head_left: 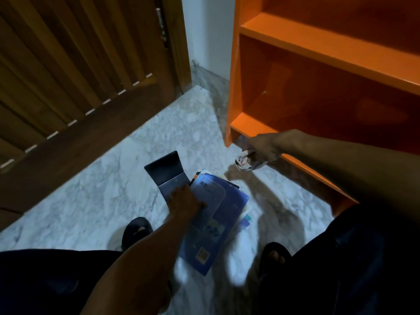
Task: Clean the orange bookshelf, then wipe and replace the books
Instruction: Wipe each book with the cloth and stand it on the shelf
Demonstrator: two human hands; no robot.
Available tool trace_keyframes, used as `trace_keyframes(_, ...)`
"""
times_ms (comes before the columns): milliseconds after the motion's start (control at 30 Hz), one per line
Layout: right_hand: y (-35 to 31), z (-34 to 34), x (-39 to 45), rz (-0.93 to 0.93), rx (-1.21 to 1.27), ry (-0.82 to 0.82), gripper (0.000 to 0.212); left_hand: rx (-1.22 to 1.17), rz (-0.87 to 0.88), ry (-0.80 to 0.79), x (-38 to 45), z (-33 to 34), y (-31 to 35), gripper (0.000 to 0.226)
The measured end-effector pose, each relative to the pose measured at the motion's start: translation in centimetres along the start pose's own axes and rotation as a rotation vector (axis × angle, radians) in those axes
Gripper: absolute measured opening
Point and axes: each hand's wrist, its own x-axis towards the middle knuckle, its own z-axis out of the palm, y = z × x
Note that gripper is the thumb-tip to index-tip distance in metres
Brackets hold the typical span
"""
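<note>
Left hand [185, 200]: grip is being closed on the upper edge of a blue book [211, 214], which is being lifted or held at the top of a pile of books [236, 201] lying on the marble floor [95, 185]. The book's long axis is running from 11 to 5 o'clock.

Right hand [263, 147]: grip is being kept clenched round a crumpled cloth [244, 162], at 1 o'clock from the pile.

Orange bookshelf [318, 42]: standing bare at 1 to 2 o'clock from the books; the right hand is judged nearer to it, the left nearer the books.

Wooden door [79, 64]: at 10 o'clock.
</note>
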Motion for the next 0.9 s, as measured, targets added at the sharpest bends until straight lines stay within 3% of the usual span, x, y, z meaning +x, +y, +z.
trace_keyframes(133,-2.0,0.2,-0.2,-0.063,-0.041,-0.024,0.017,0.042,-0.06,-0.015,0.3,-0.7,0.7,0.088)
trace_keyframes(333,-1.9,0.1,-1.5,-0.063,0.075,0.033,0.014,-0.118,-0.078,-0.016,0.4,-0.9,0.9,0.059)
trace_keyframes(533,-1.0,-0.7,-3.5,-0.092,0.375,0.101,0.021,-0.144,0.145,-0.09,0.6,-1.7,0.7,0.046)
trace_keyframes(700,-1.3,-2.4,-6.9,-0.118,0.605,0.311,0.019,-0.185,0.268,-0.063,-1.6,-7.1,3.3,0.012)
trace_keyframes(800,-1.4,-3.7,-8.4,-0.148,0.898,0.471,0.013,-0.395,0.31,-0.036,-2.7,-10.8,4.6,0.015)
trace_keyframes(900,-0.8,-4.6,-9.1,-0.142,1.028,0.715,0.013,-0.572,0.348,0.047,-3.7,-15.1,5.3,0.007)
